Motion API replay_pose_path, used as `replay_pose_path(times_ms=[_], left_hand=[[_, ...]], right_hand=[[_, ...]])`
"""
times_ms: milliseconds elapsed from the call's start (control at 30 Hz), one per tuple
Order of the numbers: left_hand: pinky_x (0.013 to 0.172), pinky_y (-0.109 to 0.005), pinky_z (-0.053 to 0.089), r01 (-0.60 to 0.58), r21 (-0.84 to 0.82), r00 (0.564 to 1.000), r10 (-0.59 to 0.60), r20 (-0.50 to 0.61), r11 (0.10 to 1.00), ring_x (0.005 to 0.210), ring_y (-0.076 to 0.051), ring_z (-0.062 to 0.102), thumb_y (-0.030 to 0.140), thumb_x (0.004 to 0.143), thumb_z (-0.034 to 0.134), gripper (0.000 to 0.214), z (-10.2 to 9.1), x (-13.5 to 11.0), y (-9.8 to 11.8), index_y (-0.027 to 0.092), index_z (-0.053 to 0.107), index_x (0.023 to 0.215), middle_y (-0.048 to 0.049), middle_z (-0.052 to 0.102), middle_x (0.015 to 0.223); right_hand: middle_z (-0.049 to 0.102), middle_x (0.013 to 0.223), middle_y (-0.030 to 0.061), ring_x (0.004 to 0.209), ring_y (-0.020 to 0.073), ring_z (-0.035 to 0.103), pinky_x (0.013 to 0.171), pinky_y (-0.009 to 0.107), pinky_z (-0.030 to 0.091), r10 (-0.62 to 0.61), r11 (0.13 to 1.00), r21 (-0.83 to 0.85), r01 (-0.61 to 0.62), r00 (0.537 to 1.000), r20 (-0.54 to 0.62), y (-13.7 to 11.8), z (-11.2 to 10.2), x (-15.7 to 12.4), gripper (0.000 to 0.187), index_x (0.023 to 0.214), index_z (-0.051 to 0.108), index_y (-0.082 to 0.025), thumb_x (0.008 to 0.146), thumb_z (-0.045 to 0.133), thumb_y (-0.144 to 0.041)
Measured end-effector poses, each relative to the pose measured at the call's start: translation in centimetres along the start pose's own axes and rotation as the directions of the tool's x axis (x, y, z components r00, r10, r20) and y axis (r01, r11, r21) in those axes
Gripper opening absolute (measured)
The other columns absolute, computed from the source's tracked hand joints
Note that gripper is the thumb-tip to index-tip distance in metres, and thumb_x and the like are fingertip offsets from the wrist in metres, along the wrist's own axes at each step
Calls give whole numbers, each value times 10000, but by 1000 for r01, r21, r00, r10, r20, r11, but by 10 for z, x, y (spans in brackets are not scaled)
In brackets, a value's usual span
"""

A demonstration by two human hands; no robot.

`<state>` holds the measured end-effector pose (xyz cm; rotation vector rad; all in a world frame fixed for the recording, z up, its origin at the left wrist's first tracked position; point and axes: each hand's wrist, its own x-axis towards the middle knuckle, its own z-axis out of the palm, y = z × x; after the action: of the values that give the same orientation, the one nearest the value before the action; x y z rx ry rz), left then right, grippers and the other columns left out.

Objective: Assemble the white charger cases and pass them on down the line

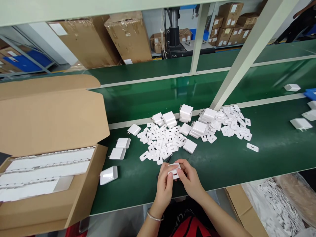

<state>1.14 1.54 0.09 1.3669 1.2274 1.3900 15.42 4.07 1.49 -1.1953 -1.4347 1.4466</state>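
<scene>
Both hands meet over the near edge of the green bench. My left hand (165,184) and my right hand (190,179) pinch one white charger body (174,170) between them; a dark slot with a red mark shows on its upper face. Just beyond lies a heap of small white flat plastic caps (161,141). Several white charger bodies (185,113) with metal pins stand stacked along the far side of the heap. A second spread of caps (233,125) lies to the right.
An open cardboard box (49,171) with rows of white parts stands at the left. Loose chargers (108,175) lie beside it, others at far right (300,123). A white frame post (237,69) slants over the bench. A bag of white parts (276,207) sits under the right.
</scene>
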Motion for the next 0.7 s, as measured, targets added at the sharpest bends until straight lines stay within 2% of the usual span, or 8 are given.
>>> replay_pose_path(times_ms=[133,233,367,500,700], left_hand=[[716,-291,501,-70,64,998,70,-4,995,824,-186,591,345,1111,487,310,0,2,-1,240,777,1139,-51,655,919],[749,-299,506,-83,79,996,84,-5,993,849,-194,602,356,1113,478,315,1,1,-1,238,768,1152,-55,673,936],[870,-344,525,-2,32,1000,2,-11,999,1010,-231,630,414,1129,408,382,1,-2,-2,240,739,1209,-88,681,1088],[912,-376,530,50,-34,999,-49,24,998,1063,-245,620,480,1138,300,480,-1,-5,-3,256,685,1315,-106,632,1198],[931,-346,516,-10,10,998,9,56,1000,1070,-220,594,353,1114,482,278,-4,-6,-4,298,677,1304,-72,613,1159]], right_hand=[[678,757,-1,655,180,653,636,298,530,-9,1000,19,9,1000,3,1,0,-3,351,1170,600,-237,1044,544,-559],[650,723,-8,639,176,624,622,295,518,-18,1000,6,18,1000,-21,2,1,-2,365,1152,612,-232,1036,547,-572],[635,745,-4,643,171,600,605,286,488,-45,999,-10,45,998,-38,4,1,0,371,1178,620,-226,1034,530,-555],[694,857,10,653,156,556,601,276,437,-66,995,-83,64,998,-18,1,0,0,372,1281,578,-228,977,619,-439],[665,843,-1,639,141,493,577,264,388,-60,996,-72,60,998,2,0,-1,-1,360,1245,565,-221,945,644,-401]])
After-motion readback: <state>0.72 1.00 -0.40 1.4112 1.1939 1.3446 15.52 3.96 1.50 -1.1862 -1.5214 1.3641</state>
